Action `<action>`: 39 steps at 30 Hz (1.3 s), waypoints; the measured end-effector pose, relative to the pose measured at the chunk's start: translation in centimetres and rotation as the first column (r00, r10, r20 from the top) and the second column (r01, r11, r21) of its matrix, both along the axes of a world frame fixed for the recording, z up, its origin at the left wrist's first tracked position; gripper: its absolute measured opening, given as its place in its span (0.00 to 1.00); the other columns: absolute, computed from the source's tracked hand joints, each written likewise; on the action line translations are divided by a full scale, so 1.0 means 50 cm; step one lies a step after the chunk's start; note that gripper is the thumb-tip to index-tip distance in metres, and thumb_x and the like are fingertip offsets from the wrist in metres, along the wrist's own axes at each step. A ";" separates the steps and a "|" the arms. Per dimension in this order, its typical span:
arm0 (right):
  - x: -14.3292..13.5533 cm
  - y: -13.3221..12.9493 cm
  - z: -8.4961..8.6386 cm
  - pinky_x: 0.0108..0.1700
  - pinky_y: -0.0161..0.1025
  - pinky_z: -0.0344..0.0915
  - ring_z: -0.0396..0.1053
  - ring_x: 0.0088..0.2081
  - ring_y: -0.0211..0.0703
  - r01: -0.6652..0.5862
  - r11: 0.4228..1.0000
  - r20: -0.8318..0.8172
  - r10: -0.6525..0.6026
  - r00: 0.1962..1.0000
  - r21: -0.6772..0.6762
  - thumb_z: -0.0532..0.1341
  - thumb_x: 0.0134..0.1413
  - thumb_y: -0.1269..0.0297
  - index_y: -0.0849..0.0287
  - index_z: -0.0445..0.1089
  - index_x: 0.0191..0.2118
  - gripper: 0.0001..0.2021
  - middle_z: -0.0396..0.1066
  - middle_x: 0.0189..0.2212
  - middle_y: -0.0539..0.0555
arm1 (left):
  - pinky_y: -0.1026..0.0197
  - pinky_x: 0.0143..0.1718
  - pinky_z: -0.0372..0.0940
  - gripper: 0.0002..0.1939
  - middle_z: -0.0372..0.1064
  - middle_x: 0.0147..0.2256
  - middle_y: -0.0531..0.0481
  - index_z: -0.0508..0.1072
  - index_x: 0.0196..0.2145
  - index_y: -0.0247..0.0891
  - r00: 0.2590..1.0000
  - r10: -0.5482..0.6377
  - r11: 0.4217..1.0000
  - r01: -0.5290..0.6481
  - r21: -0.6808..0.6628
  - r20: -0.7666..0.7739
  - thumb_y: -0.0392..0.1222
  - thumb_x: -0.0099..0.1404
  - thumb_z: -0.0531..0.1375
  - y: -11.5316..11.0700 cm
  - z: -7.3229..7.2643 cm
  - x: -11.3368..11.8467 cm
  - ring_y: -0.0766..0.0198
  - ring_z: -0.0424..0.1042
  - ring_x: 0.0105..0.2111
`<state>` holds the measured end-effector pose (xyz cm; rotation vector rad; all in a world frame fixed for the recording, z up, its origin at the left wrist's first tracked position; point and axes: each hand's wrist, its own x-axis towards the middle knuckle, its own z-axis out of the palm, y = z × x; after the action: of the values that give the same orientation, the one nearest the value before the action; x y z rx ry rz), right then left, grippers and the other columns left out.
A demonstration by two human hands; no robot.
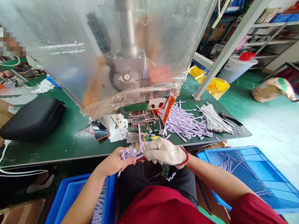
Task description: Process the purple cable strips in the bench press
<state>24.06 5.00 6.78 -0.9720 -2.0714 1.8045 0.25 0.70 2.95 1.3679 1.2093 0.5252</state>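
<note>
My left hand (116,162), bare, is closed around a bundle of short lavender plastic strips (128,152) at the table's front edge. My right hand (164,151) wears a white knit glove with a red cuff. Its curled fingers meet the end of a lavender strip (139,156) that reaches from the bundle; the fingertips are partly hidden. Just beyond the hands, another long lavender strip (140,137) points from the metal fixture (137,119) toward me. The fixture sits under the press, behind a hazy plastic shield (130,90).
To the right lie a heap of lavender strips (184,121), a bundle of white strips (216,118) and pliers (231,119). A phone (100,130) and black case (32,118) are on the left. Blue crates (275,174) flank my legs. Scraps litter the green tabletop (77,144).
</note>
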 end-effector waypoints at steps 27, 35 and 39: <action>0.219 0.083 -0.066 0.23 0.31 0.58 0.63 0.23 0.34 0.722 0.664 -0.213 -0.747 0.629 -0.195 0.66 0.51 0.57 0.56 0.69 0.46 0.17 0.71 0.28 0.48 | 0.69 0.14 0.46 0.20 0.48 0.10 0.65 0.71 0.27 0.36 0.755 0.580 0.813 -0.558 -0.163 0.306 0.57 0.53 0.68 0.069 -0.091 0.082 0.74 0.47 0.11; -0.009 0.043 -0.110 0.19 0.28 0.58 0.60 0.17 0.29 0.361 0.729 -0.258 -0.586 0.768 -0.581 0.71 0.47 0.54 0.61 0.68 0.29 0.16 0.67 0.20 0.47 | 0.70 0.13 0.42 0.22 0.41 0.11 0.67 0.70 0.27 0.37 0.658 0.663 0.746 -0.616 -0.253 0.355 0.58 0.51 0.70 0.008 -0.056 0.030 0.76 0.42 0.12; -0.075 0.080 -0.133 0.13 0.28 0.53 0.57 0.13 0.30 0.451 0.719 -0.177 -0.613 0.770 -0.529 0.67 0.49 0.53 0.59 0.63 0.27 0.17 0.63 0.15 0.44 | 0.71 0.13 0.43 0.22 0.40 0.11 0.67 0.70 0.27 0.37 0.643 0.674 0.738 -0.614 -0.280 0.365 0.58 0.52 0.70 -0.015 -0.066 0.008 0.76 0.41 0.12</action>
<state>20.31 9.02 0.11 -1.1228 -1.0007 1.9658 0.67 -0.07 -0.34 0.5928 1.2951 1.1815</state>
